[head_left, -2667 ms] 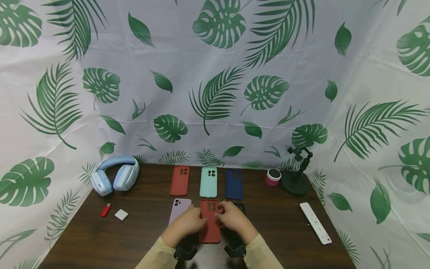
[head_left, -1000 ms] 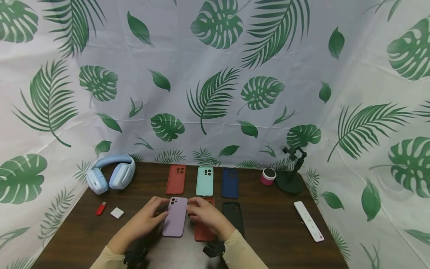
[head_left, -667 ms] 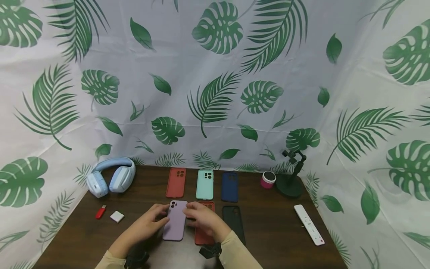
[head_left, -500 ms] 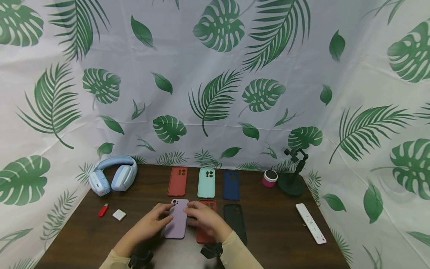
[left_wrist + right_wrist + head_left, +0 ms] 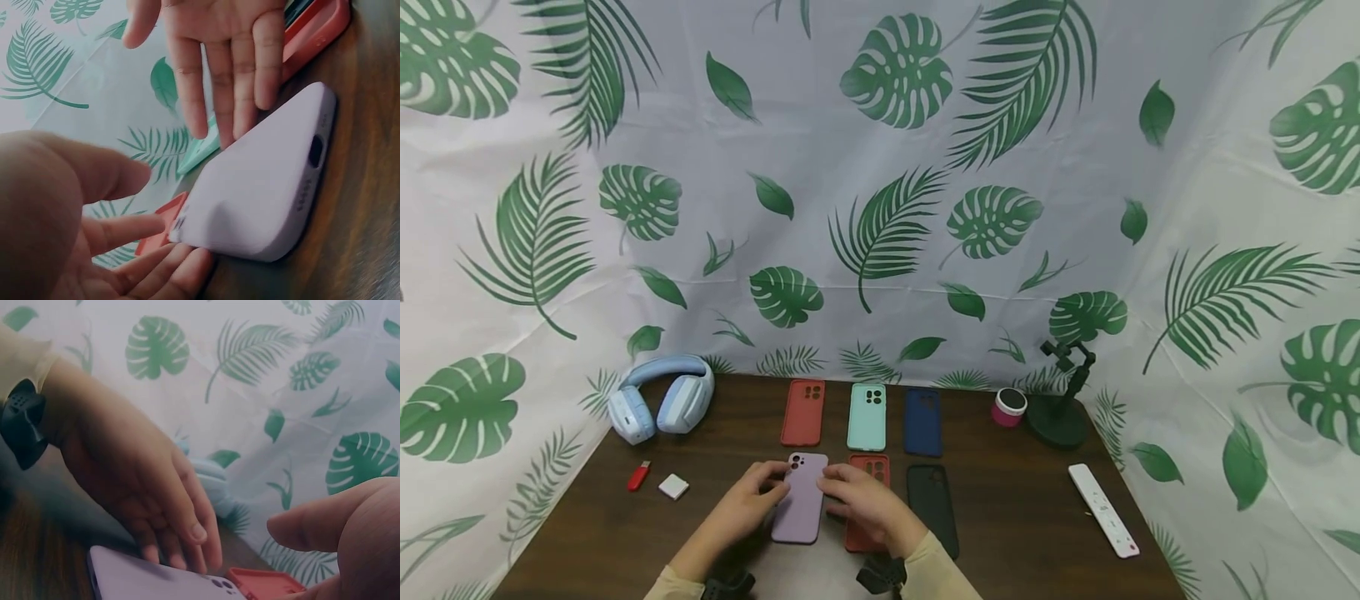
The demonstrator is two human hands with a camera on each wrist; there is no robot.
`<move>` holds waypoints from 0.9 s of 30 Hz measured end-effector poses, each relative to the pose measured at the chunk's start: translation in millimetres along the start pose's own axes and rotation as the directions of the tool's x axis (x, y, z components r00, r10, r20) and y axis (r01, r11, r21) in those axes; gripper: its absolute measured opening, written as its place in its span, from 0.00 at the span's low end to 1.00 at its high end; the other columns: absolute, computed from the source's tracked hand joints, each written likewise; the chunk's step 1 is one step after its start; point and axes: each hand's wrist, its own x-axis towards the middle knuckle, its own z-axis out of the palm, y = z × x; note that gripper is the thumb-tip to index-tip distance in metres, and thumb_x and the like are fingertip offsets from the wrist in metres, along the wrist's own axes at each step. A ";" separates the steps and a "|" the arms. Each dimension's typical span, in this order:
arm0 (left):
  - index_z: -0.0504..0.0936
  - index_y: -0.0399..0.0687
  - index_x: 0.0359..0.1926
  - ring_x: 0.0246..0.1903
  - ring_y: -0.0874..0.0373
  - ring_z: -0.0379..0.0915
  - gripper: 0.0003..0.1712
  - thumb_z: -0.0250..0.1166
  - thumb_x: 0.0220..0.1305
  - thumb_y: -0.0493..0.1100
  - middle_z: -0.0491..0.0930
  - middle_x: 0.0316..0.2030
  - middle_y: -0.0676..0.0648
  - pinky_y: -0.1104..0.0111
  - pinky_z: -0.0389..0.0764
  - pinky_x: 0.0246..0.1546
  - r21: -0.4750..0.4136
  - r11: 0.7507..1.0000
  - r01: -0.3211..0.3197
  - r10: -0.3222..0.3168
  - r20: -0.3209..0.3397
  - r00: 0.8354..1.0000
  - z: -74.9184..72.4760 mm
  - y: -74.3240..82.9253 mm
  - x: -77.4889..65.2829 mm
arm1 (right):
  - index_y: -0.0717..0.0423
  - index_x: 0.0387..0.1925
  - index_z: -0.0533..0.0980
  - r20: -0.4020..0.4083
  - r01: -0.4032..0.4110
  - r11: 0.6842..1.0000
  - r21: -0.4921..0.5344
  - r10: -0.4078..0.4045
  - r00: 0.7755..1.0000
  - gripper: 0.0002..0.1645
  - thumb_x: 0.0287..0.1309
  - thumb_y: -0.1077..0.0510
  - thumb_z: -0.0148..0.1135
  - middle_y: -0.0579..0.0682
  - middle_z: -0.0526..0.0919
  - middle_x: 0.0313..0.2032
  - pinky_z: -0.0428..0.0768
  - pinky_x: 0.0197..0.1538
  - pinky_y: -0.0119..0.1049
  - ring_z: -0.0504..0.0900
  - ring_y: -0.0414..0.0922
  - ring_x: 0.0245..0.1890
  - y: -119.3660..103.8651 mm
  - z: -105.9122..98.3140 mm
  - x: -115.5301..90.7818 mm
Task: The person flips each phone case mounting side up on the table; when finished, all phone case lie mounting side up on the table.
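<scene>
A lilac phone case (image 5: 801,500) lies back side up on the dark wooden table, camera cutouts at its far left corner. In the left wrist view its end with the port opening shows. My left hand (image 5: 748,502) is at the case's left edge, fingers loosely bent and not curled round it. On the other side my right hand (image 5: 867,500) has its fingertips by the right edge; in the left wrist view its fingers look nearly straight. That hand partly covers a red phone case (image 5: 859,538). A black phone case (image 5: 931,508) lies right of it.
Behind lie another red case (image 5: 802,412), a mint case (image 5: 867,421) and a navy case (image 5: 922,425). Headphones (image 5: 685,402), a red USB stick (image 5: 637,477) and a white square piece (image 5: 673,486) are left. A small jar (image 5: 1009,407), black stand (image 5: 1057,421) and white remote (image 5: 1103,510) are right.
Both hands have left the front red case, which they held at first, and moved left to the lilac case. Over the last second the hands stay by it, barely moving.
</scene>
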 end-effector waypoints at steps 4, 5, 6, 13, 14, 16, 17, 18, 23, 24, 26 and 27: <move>0.82 0.50 0.57 0.48 0.58 0.78 0.17 0.66 0.69 0.45 0.78 0.52 0.47 0.67 0.78 0.45 -0.011 1.000 0.023 -0.023 -0.043 0.999 4.2 1.0 1.0 | 0.69 0.71 0.61 -0.010 0.001 1.000 0.007 -0.001 1.000 0.37 0.72 0.50 0.57 0.66 0.67 0.70 0.70 0.69 0.58 0.66 0.61 0.72 0.4 0.1 -1.3; 0.82 0.50 0.56 0.48 0.58 0.78 0.17 0.66 0.69 0.45 0.78 0.51 0.47 0.67 0.78 0.46 -0.009 1.000 0.023 -0.023 -0.046 0.999 4.7 1.2 0.9 | 0.69 0.71 0.62 -0.012 0.001 1.000 0.007 -0.001 1.000 0.37 0.72 0.50 0.57 0.66 0.67 0.70 0.70 0.69 0.58 0.66 0.61 0.72 0.7 0.1 -1.4; 0.82 0.50 0.56 0.48 0.59 0.78 0.17 0.66 0.69 0.46 0.78 0.51 0.48 0.67 0.78 0.46 -0.003 1.000 0.026 -0.026 -0.048 0.999 5.2 1.1 0.7 | 0.69 0.71 0.61 -0.012 0.001 1.000 0.005 -0.001 1.000 0.37 0.72 0.50 0.57 0.66 0.67 0.70 0.70 0.69 0.58 0.66 0.61 0.72 0.9 0.2 -1.5; 0.83 0.51 0.55 0.49 0.58 0.78 0.15 0.66 0.69 0.45 0.77 0.50 0.49 0.63 0.78 0.49 0.002 0.999 0.044 -0.044 -0.048 0.998 8.0 -1.2 -2.3 | 0.70 0.71 0.61 -0.010 -0.015 1.000 -0.008 0.015 1.000 0.37 0.73 0.51 0.57 0.66 0.67 0.70 0.69 0.69 0.59 0.67 0.62 0.71 2.6 1.7 -2.3; 0.83 0.51 0.55 0.49 0.57 0.79 0.15 0.66 0.69 0.45 0.77 0.50 0.49 0.63 0.79 0.49 -0.003 0.999 0.045 -0.045 -0.051 0.998 8.3 -1.5 -2.4 | 0.70 0.71 0.62 -0.013 -0.016 1.000 -0.003 0.016 1.000 0.37 0.72 0.51 0.57 0.66 0.67 0.70 0.69 0.69 0.60 0.67 0.62 0.71 3.1 2.0 -2.4; 0.83 0.50 0.55 0.50 0.56 0.79 0.15 0.66 0.69 0.45 0.77 0.51 0.48 0.64 0.79 0.48 -0.016 0.999 0.047 -0.048 -0.054 0.997 8.5 -2.1 -2.3 | 0.70 0.71 0.62 -0.013 -0.017 1.000 -0.004 0.017 1.000 0.36 0.73 0.51 0.57 0.66 0.68 0.70 0.69 0.69 0.60 0.68 0.62 0.71 2.9 2.2 -2.9; 0.83 0.50 0.55 0.50 0.56 0.79 0.15 0.66 0.69 0.45 0.77 0.51 0.48 0.64 0.79 0.48 -0.019 0.999 0.047 -0.048 -0.054 0.997 8.4 -2.2 -2.4 | 0.70 0.71 0.62 -0.014 -0.015 1.000 -0.006 0.015 1.000 0.36 0.73 0.51 0.57 0.66 0.68 0.70 0.69 0.68 0.60 0.68 0.62 0.71 2.6 2.3 -3.1; 0.83 0.50 0.55 0.50 0.56 0.79 0.15 0.66 0.69 0.45 0.77 0.51 0.48 0.64 0.79 0.48 -0.021 0.999 0.048 -0.049 -0.055 0.997 8.3 -2.2 -2.3 | 0.70 0.71 0.62 -0.014 -0.015 1.000 -0.008 0.015 1.000 0.37 0.73 0.51 0.57 0.66 0.68 0.70 0.70 0.68 0.60 0.68 0.62 0.71 2.5 2.2 -2.8; 0.83 0.49 0.54 0.49 0.56 0.79 0.15 0.67 0.68 0.45 0.77 0.51 0.47 0.65 0.79 0.47 -0.023 0.999 0.048 -0.049 -0.059 0.997 7.8 -0.1 -3.1 | 0.69 0.71 0.62 -0.012 -0.020 1.000 0.000 0.020 1.000 0.36 0.73 0.50 0.57 0.65 0.69 0.69 0.75 0.64 0.59 0.68 0.63 0.70 1.3 1.8 -2.2; 0.84 0.48 0.54 0.49 0.56 0.79 0.15 0.67 0.68 0.44 0.77 0.50 0.46 0.66 0.79 0.47 -0.024 0.999 0.048 -0.049 -0.061 0.997 7.9 0.2 -2.9 | 0.68 0.71 0.62 -0.012 -0.022 1.000 0.002 0.023 1.000 0.36 0.73 0.50 0.57 0.65 0.69 0.69 0.76 0.62 0.59 0.68 0.63 0.70 1.0 1.8 -2.3; 0.85 0.48 0.53 0.48 0.56 0.79 0.15 0.68 0.67 0.44 0.77 0.50 0.46 0.66 0.79 0.46 -0.027 0.999 0.047 -0.049 -0.066 0.997 8.2 0.7 -2.5 | 0.67 0.71 0.62 -0.016 -0.024 1.000 0.010 0.024 1.000 0.35 0.73 0.50 0.57 0.64 0.71 0.68 0.78 0.60 0.59 0.70 0.62 0.69 0.4 1.9 -2.7; 0.85 0.47 0.53 0.47 0.56 0.79 0.15 0.68 0.66 0.44 0.77 0.50 0.45 0.67 0.79 0.46 -0.030 0.998 0.047 -0.049 -0.068 0.996 8.2 0.8 -2.3 | 0.67 0.71 0.63 -0.018 -0.023 1.000 0.014 0.024 1.000 0.35 0.72 0.50 0.57 0.64 0.71 0.67 0.79 0.59 0.59 0.71 0.62 0.68 -0.2 1.8 -2.8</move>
